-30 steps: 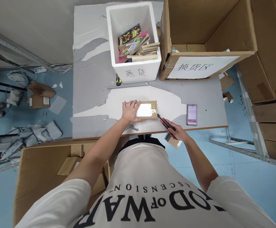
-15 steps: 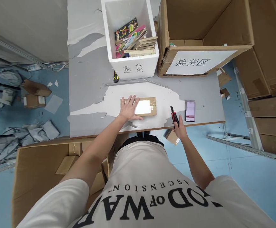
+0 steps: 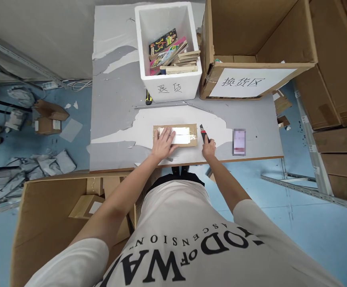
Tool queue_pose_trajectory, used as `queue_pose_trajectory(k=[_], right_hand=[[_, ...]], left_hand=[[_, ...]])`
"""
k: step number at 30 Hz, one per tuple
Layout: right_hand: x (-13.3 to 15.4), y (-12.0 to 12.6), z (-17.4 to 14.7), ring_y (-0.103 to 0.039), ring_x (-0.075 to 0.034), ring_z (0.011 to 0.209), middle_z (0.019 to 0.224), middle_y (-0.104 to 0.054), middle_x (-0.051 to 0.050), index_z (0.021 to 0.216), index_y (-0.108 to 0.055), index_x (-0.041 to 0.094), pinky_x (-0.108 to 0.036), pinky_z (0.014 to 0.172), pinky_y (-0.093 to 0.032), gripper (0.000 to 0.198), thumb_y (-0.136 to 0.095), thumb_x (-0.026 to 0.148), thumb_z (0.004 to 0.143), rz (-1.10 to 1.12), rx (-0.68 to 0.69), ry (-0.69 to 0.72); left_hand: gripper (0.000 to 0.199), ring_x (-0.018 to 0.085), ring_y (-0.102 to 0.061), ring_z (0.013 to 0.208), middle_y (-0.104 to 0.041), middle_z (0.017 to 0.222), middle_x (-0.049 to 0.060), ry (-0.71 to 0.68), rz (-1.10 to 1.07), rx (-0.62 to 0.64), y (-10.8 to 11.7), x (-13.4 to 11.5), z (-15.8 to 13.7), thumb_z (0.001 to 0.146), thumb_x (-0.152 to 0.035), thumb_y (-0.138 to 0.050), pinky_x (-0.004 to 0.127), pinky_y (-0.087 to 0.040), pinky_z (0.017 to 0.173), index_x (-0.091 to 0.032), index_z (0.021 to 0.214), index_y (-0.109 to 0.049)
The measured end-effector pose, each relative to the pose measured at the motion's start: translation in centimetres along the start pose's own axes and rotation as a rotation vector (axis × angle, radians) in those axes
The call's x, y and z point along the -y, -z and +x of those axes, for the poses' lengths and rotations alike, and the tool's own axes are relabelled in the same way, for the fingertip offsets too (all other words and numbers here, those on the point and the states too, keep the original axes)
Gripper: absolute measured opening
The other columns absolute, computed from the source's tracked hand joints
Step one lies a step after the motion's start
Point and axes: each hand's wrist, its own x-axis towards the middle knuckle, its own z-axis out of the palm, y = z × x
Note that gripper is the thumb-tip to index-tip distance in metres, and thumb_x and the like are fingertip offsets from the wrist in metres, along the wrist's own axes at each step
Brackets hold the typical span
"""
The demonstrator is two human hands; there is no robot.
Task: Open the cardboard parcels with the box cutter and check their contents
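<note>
With the clock centred on the parcel and 12 pointing away from the person, the grey-topped table (image 3: 113,103) has a ragged white patch (image 3: 170,113) around the work. A dark-edged phone with a lit, pale screen (image 3: 239,142) lies at 3 o'clock. Below the table edge spreads a pale blue floor (image 3: 281,231); a grey perforated metal frame (image 3: 298,188) stands at 4 o'clock, and crumpled grey plastic bags (image 3: 44,167) lie between 8 and 9.

The small, flat, oblong brown cardboard parcel (image 3: 181,137) rests on the white patch, a white label on top and shiny tape at its 3 o'clock end. The left hand (image 3: 162,146) presses on its 9 o'clock end, fingers spread. The right hand (image 3: 208,148) curls its fingers around a black-and-red box cutter (image 3: 203,133), whose tip is just beside the parcel's other end (apart from it, as far as the view shows).

Nearest of the containers, a large brown cardboard carton (image 3: 38,223) at 8 o'clock holds smaller brown boxes (image 3: 86,206). Farther off at 12, a white foam box (image 3: 149,88) with handwritten black characters holds colourful books (image 3: 163,44). Between 1 and 2, a big brown box (image 3: 269,65) bears a white paper sign (image 3: 251,82); its contents are mostly hidden.
</note>
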Motion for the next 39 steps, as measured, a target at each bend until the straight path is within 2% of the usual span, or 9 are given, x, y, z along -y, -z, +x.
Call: queue_pose_trajectory(k=[7, 12, 15, 18, 21, 26, 30, 34, 39], right_hand=[[-0.3, -0.7, -0.5, -0.042, -0.034, 0.119, 0.132, -0.040, -0.021, 0.151, -0.027, 0.020, -0.052, 0.096, -0.040, 0.061, -0.036, 0.021, 0.090, -0.054, -0.004, 0.073], [1.2, 3.7, 0.9, -0.035, -0.034, 0.129, 0.144, -0.033, -0.021, 0.151, -0.025, 0.018, -0.052, 0.101, -0.036, 0.060, -0.034, 0.033, 0.094, 0.040, -0.148, 0.111], [4.3, 7.6, 2.3, -0.034, -0.032, 0.131, 0.143, -0.036, -0.021, 0.152, -0.021, 0.014, -0.049, 0.104, -0.034, 0.064, -0.031, 0.044, 0.096, 0.109, -0.218, 0.372], [8.1, 10.2, 2.8, -0.034, -0.033, 0.133, 0.147, -0.037, -0.019, 0.148, -0.031, 0.017, -0.047, 0.106, -0.030, 0.068, -0.043, 0.052, 0.092, -0.035, -0.052, 0.779], [11.0, 10.8, 2.4, -0.039, -0.036, 0.128, 0.147, -0.039, -0.020, 0.147, -0.036, 0.019, -0.047, 0.103, -0.030, 0.067, -0.053, 0.049, 0.089, -0.248, 0.070, 0.924], [12.6, 11.7, 3.1, -0.057, -0.028, 0.105, 0.121, -0.062, -0.017, 0.140, -0.042, 0.018, -0.037, 0.090, -0.039, 0.045, -0.040, 0.026, 0.097, -0.381, 0.184, 0.842], [12.7, 13.2, 6.6, -0.062, -0.022, 0.087, 0.094, -0.070, -0.008, 0.110, -0.062, 0.019, -0.030, 0.077, -0.043, 0.037, -0.048, 0.049, 0.093, -0.155, 0.247, 0.708], [12.6, 12.1, 9.6, -0.061, -0.022, 0.090, 0.098, -0.069, -0.009, 0.100, -0.064, 0.014, -0.031, 0.077, -0.046, 0.052, -0.060, 0.062, 0.079, 0.154, 0.132, 0.421], [13.0, 9.9, 9.0, -0.057, -0.030, 0.106, 0.118, -0.062, -0.017, 0.122, -0.057, 0.013, -0.040, 0.087, -0.046, 0.062, -0.055, 0.061, 0.082, 0.184, 0.038, 0.191]], left_hand=[[0.062, 0.036, -0.030, 0.143, -0.037, 0.150, 0.021, 0.009, -0.032, -0.016, -1.5, -0.3, -4.0, 0.091, -0.048, -0.045, 0.057, -0.015, 0.115, -0.014, 0.142, -0.042], [0.063, 0.035, -0.031, 0.142, -0.041, 0.148, 0.020, 0.028, -0.048, -0.014, -2.2, -0.3, -3.8, 0.090, -0.048, -0.046, 0.055, -0.016, 0.116, -0.014, 0.143, -0.042], [0.067, 0.035, -0.032, 0.141, -0.043, 0.147, 0.019, 0.022, -0.052, -0.017, -2.4, -0.3, -3.6, 0.088, -0.052, -0.047, 0.054, -0.017, 0.116, -0.014, 0.143, -0.041], [0.070, 0.035, -0.035, 0.138, -0.045, 0.145, 0.019, 0.005, -0.060, -0.015, -2.5, -0.2, -3.6, 0.087, -0.055, -0.048, 0.052, -0.018, 0.115, -0.013, 0.142, -0.043], [0.073, 0.035, -0.038, 0.136, -0.047, 0.143, 0.019, 0.006, -0.066, 0.000, -2.5, -0.1, -3.5, 0.085, -0.058, -0.050, 0.052, -0.020, 0.115, -0.013, 0.141, -0.043], [0.078, 0.035, -0.033, 0.140, -0.042, 0.148, 0.019, 0.016, -0.049, 0.062, -2.3, -0.3, -3.9, 0.083, -0.059, -0.049, 0.050, -0.019, 0.116, -0.014, 0.146, -0.038], [0.082, 0.036, -0.028, 0.143, -0.036, 0.153, 0.018, 0.033, -0.042, 0.127, -1.9, -0.7, -4.4, 0.081, -0.055, -0.054, 0.052, -0.019, 0.116, -0.016, 0.150, -0.031], [0.083, 0.035, -0.025, 0.145, -0.031, 0.155, 0.018, 0.051, -0.032, 0.147, -1.5, -0.8, -4.3, 0.081, -0.052, -0.056, 0.051, -0.017, 0.117, -0.015, 0.151, -0.028], [0.079, 0.034, -0.024, 0.145, -0.031, 0.155, 0.018, 0.049, -0.023, 0.138, -1.3, -0.8, -3.8, 0.082, -0.047, -0.057, 0.050, -0.018, 0.117, -0.015, 0.150, -0.031]])
